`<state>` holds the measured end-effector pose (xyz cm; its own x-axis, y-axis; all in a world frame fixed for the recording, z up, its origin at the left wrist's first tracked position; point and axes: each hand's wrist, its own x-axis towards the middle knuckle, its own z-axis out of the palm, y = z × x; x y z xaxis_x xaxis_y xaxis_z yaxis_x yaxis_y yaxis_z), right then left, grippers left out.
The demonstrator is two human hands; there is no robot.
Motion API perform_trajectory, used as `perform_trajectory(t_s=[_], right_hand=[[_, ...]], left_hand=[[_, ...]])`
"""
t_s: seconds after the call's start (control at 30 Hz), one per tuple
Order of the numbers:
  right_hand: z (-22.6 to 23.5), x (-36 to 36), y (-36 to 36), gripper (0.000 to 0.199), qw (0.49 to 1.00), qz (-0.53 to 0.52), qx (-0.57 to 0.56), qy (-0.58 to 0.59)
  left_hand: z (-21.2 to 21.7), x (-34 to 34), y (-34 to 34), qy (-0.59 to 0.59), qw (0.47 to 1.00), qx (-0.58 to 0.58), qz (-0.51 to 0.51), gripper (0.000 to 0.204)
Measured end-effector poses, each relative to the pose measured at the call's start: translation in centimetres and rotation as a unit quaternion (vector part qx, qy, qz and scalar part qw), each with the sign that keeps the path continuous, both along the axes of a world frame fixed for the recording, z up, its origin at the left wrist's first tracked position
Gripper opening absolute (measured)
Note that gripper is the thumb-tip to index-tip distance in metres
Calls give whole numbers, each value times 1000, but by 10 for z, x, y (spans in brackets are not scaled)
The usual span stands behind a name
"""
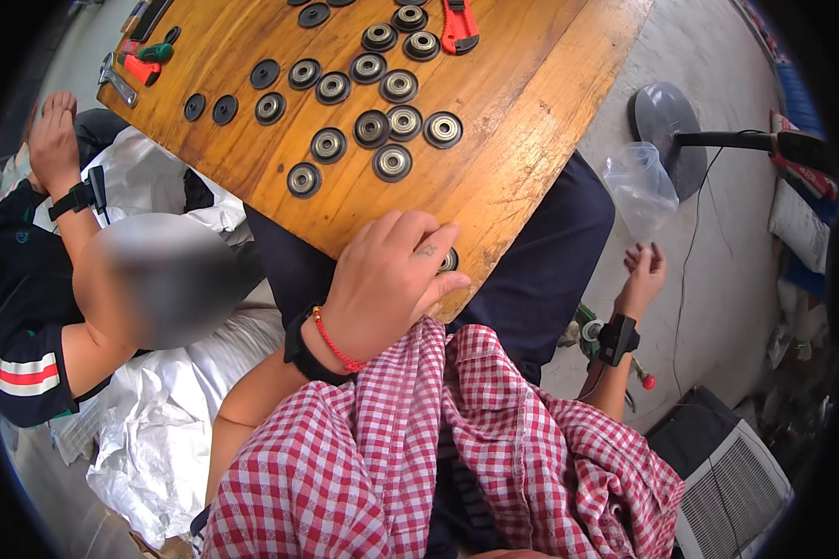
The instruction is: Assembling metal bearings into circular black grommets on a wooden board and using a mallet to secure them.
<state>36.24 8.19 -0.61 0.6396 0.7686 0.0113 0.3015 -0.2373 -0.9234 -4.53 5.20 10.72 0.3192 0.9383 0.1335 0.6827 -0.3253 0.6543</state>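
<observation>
Near the table's front corner, my left hand [387,275] is closed around a black-rimmed metal bearing [448,262]; the fingers hide most of it. My right hand [643,277] hangs off the table's right side, fingers loosely bent and apart, with nothing visible in them. Its fingertips are just below a clear plastic container [641,191]; whether they touch it I cannot tell. Several similar bearings in black rims [392,162] lie across the wooden table [503,158]. Plain black discs [265,73] lie among them on the left.
A red utility knife [459,26] lies at the far edge. A wrench [118,82] and red and green hand tools [154,53] lie at the far left corner. A co-worker [42,279] sits at left beside white sacks [168,438]. A grey stand base [667,130] is at right.
</observation>
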Motion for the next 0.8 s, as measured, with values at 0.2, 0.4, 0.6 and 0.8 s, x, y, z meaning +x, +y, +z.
perform_trajectory(t_s=[0.2,0.4,0.6,0.8], right_hand=[[138,-161,113,27,923,332,182,-73],[125,-256,210,31,796,423,87,-425],[81,-179,215,48,833,448,-36,-322],[114,-176,68,43,898,370,18,236]], left_hand=[[-5,11,3,-13,999,26,-32,38],[-15,16,5,-62,998,-30,1,25],[-24,14,-11,-431,844,-284,145,21],[-27,-6,-14,-545,710,-430,116,22]])
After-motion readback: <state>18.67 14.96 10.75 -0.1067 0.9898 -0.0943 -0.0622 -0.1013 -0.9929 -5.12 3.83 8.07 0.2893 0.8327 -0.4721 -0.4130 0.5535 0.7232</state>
